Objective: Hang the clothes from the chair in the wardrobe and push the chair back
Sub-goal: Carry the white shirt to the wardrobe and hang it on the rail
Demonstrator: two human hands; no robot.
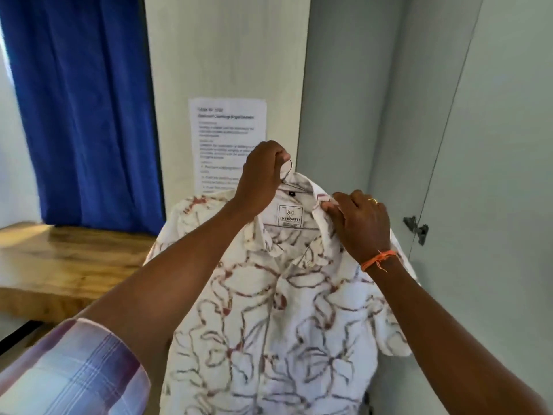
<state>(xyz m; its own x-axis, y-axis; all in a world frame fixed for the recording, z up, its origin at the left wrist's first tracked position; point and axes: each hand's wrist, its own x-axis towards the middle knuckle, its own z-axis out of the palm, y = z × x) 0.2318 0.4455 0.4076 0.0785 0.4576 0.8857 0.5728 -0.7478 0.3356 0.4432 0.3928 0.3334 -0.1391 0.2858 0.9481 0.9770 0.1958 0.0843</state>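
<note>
A white shirt (pixel 281 310) with a reddish-brown flower print hangs on a thin wire hanger (pixel 294 189) in front of me. My left hand (pixel 261 175) grips the hanger's hook and holds the shirt up. My right hand (pixel 359 223) pinches the shirt's collar at the right shoulder. The grey wardrobe (pixel 493 175) stands at the right with its doors closed. The chair is out of view.
A dark latch (pixel 416 225) sits on the wardrobe door seam. A printed paper sheet (pixel 227 136) is stuck on the pale panel behind the shirt. A wooden tabletop (pixel 59 265) lies at the left below a blue curtain (pixel 80 109).
</note>
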